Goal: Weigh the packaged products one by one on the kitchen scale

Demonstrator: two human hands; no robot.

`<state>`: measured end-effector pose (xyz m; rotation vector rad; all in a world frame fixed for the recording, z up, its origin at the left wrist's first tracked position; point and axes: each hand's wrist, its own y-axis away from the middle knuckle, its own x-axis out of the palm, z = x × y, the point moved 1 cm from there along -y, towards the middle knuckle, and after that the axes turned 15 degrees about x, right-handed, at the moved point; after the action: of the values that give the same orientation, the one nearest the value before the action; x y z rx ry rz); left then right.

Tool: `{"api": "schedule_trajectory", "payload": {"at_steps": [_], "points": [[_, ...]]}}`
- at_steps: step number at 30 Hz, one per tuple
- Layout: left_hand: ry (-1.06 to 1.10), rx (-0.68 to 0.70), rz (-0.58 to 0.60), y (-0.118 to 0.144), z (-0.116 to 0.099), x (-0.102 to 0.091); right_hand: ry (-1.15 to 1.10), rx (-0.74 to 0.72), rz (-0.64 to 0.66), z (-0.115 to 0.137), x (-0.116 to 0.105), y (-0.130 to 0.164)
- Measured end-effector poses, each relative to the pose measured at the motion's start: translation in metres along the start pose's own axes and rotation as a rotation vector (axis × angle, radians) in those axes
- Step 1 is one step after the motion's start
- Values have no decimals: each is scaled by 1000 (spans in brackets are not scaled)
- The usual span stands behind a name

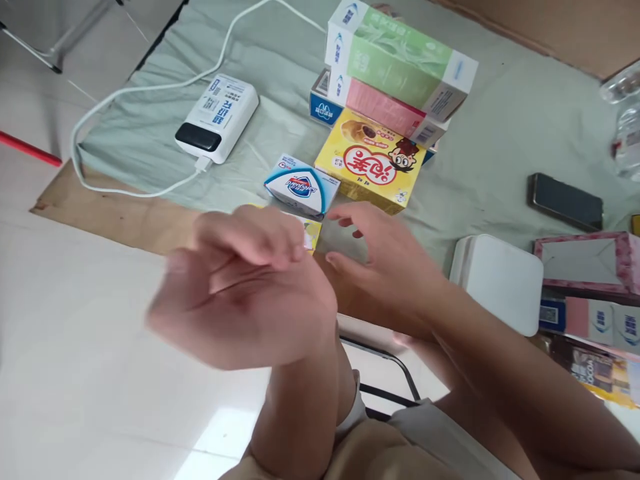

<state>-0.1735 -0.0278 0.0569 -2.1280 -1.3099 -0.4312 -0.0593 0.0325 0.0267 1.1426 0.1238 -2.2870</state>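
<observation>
Close to the camera, my left hand (250,293) is turned palm up, fingers loosely curled and thumb apart, with nothing visible in it. It is slightly blurred and covers part of a small yellow box (313,233). My right hand (385,250) is open near the table edge, thumb and fingers apart around bare cloth. Just beyond its fingertips are a white-and-blue Safeguard soap box (303,188) and a yellow snack box (370,157) with a cartoon figure. Behind these stand a pink carton (385,107) and a green carton (405,50) on top of it, with a dark blue box (325,103) beside them.
A white power bank (220,117) with a looped white cable (150,87) lies to the left. At right are a phone (565,200), a white square container (500,280), a pink-edged box (585,263) and several packages. Brown cardboard (110,207) shows along the table's edge.
</observation>
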Motion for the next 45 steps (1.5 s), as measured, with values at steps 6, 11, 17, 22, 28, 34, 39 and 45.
{"api": "schedule_trajectory", "payload": {"at_steps": [6,11,17,22,28,34,39,45], "points": [[-74,88,-224,-21,3,-38,106,47,43,24,27,-15],[32,70,-212,-24,10,-38,-52,91,-111,4,20,8],[42,-27,123,-7,15,-12,-395,368,-399,-44,-21,98],[-111,-296,1328,29,15,13,-707,557,-575,-80,-43,160],[-157,-444,1742,76,21,44,-830,587,-583,-102,-53,184],[-269,-184,1545,85,33,65,-466,401,-529,-96,-93,199],[-373,-80,1519,96,57,73,-239,120,-673,-86,-114,196],[-476,22,1554,119,76,78,-409,83,-836,-100,-114,185]]}}
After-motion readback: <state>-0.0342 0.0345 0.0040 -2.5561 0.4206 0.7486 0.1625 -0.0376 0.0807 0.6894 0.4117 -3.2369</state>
